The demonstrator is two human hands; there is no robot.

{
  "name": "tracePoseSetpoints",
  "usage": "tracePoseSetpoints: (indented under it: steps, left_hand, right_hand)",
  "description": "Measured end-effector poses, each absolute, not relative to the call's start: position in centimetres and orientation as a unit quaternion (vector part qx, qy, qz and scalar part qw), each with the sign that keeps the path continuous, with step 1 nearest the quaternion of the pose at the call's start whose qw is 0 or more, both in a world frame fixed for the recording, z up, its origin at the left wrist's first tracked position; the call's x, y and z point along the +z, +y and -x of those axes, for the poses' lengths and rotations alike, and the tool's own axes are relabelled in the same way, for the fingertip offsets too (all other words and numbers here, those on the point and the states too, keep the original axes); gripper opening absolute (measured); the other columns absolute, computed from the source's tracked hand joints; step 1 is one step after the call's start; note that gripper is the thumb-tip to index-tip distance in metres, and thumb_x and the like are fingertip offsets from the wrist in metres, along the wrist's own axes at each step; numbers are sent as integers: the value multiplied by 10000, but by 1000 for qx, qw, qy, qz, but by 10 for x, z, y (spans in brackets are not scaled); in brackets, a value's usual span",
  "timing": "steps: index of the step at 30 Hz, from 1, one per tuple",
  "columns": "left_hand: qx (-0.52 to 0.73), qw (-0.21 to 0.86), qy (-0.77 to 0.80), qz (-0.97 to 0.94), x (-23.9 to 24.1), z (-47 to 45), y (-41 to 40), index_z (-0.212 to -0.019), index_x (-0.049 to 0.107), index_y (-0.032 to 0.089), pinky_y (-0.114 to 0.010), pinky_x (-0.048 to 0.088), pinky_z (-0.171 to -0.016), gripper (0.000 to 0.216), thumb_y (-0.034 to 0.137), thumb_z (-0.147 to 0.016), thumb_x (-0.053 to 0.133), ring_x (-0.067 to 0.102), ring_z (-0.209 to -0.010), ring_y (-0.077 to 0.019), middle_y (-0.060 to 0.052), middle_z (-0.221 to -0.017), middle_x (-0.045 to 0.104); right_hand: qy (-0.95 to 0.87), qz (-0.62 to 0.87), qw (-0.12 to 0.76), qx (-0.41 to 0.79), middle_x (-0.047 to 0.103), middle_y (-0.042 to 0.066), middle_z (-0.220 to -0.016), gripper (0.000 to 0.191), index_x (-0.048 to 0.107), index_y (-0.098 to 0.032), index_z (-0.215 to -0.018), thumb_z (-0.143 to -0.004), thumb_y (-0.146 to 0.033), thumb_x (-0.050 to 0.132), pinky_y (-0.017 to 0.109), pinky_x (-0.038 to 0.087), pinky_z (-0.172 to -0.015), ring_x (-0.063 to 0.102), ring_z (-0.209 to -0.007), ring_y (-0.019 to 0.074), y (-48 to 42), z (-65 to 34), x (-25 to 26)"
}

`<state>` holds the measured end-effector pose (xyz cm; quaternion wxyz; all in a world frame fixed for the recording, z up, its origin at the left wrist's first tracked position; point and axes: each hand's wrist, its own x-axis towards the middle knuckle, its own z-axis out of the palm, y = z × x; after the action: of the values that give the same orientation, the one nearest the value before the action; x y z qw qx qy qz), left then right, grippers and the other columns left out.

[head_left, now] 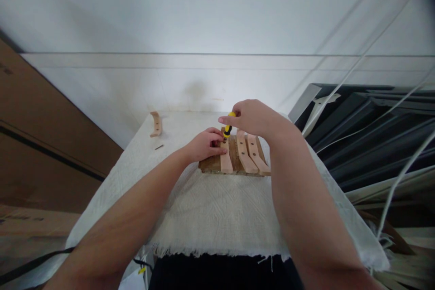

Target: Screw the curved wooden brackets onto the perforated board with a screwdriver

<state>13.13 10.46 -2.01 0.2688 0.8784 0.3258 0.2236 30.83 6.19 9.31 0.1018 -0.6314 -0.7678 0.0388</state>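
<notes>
My right hand (249, 118) grips a yellow and black screwdriver (228, 128) from above, its tip down on a curved wooden strip (225, 161). With thumb and fingers about that strip, close to the screwdriver's tip, my left hand (205, 145) holds it against a brown wooden board (210, 164). Two similar curved strips with dark screw spots, a middle one (245, 156) and a right one (255, 156), lie side by side on the board. My right forearm covers part of the board's right side.
A loose curved wooden piece (156, 124) with holes and a small screw (159, 147) lie on the cloth-covered table (217, 217). Cardboard boxes (41, 158) stand at left. Dark panels (370, 131) and white cables (397, 181) are at right, a white wall (170, 18) behind.
</notes>
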Motion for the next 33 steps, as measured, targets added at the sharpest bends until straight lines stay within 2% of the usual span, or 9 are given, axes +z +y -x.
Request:
tracePoseSetpoints:
  steps: [3, 5, 8, 12, 17, 19, 25, 28, 33]
  left_hand:
    - [222, 268, 321, -881, -19, -131, 104, -953, 712, 167, -351, 458, -985, 274, 326, -731, 738, 579, -1044, -188, -85, -1112, 592]
    - [220, 267, 322, -881, -18, -131, 103, -965, 710, 165, -352, 459, -985, 284, 328, -734, 736, 578, -1049, -190, -87, -1117, 590]
    - [218, 270, 324, -880, -19, -131, 104, -965, 710, 159, -354, 466, -978, 290, 327, -731, 739, 580, -1043, -189, -92, -1134, 582]
    - [216, 266, 326, -881, -21, -131, 105, -968, 711, 169, -356, 473, -965, 291, 335, -730, 738, 586, -1017, -181, -85, -1146, 577]
    - [219, 265, 324, -881, -19, -131, 104, -976, 713, 173, -347, 471, -966, 293, 339, -735, 731, 581, -1034, -186, -83, -1143, 581]
    - [217, 266, 324, -882, -18, -131, 103, -973, 714, 168, -349, 469, -971, 298, 342, -732, 732, 578, -1045, -192, -86, -1144, 579]
    - [204, 280, 335, -876, -16, -131, 103, -993, 705, 148, -352, 479, -953, 321, 340, -737, 727, 589, -1016, -189, -102, -1167, 567]
    - [205, 277, 334, -877, -16, -131, 103, -991, 704, 156, -347, 482, -944, 311, 335, -737, 728, 591, -1005, -184, -96, -1154, 570]
    - [211, 274, 341, -874, -15, -132, 101, -979, 707, 157, -335, 500, -900, 310, 334, -727, 735, 596, -972, -183, -91, -1141, 577]
  right_hand:
    - [-786, 603, 130, 42, 707, 97, -938, 344, 686, -176, -1016, -870, -434, 510, 292, 433, -712, 614, -801, 185, 62, -312, 92]
    - [-790, 599, 131, 24, 705, 96, -946, 312, 690, -180, -1001, -869, -399, 511, 298, 435, -731, 616, -825, 189, 63, -311, 91]
    - [-763, 635, 118, -13, 701, 127, -906, 411, 705, -168, -896, -850, -524, 505, 325, 440, -714, 622, -825, 225, 66, -305, 89]
    - [-741, 659, 126, -21, 699, 131, -908, 487, 701, -176, -905, -837, -606, 481, 328, 436, -695, 624, -819, 234, 66, -299, 89]
    - [-805, 584, 94, 29, 707, 106, -863, 350, 700, -169, -869, -906, -381, 424, 292, 417, -697, 616, -782, 185, 59, -304, 96]
    - [-805, 587, 91, 18, 709, 110, -868, 341, 702, -163, -869, -906, -346, 417, 292, 420, -712, 620, -793, 187, 59, -305, 97]
    - [-684, 720, 109, -44, 706, 161, -877, 494, 714, -145, -911, -820, -586, 511, 340, 459, -686, 641, -808, 254, 69, -306, 88]
    - [-694, 711, 110, -23, 709, 154, -862, 520, 718, -153, -927, -820, -612, 500, 345, 468, -695, 644, -814, 256, 67, -311, 89]
    - [-786, 605, 125, 20, 715, 105, -951, 305, 695, -179, -1054, -863, -321, 504, 308, 449, -744, 634, -845, 207, 59, -314, 96]
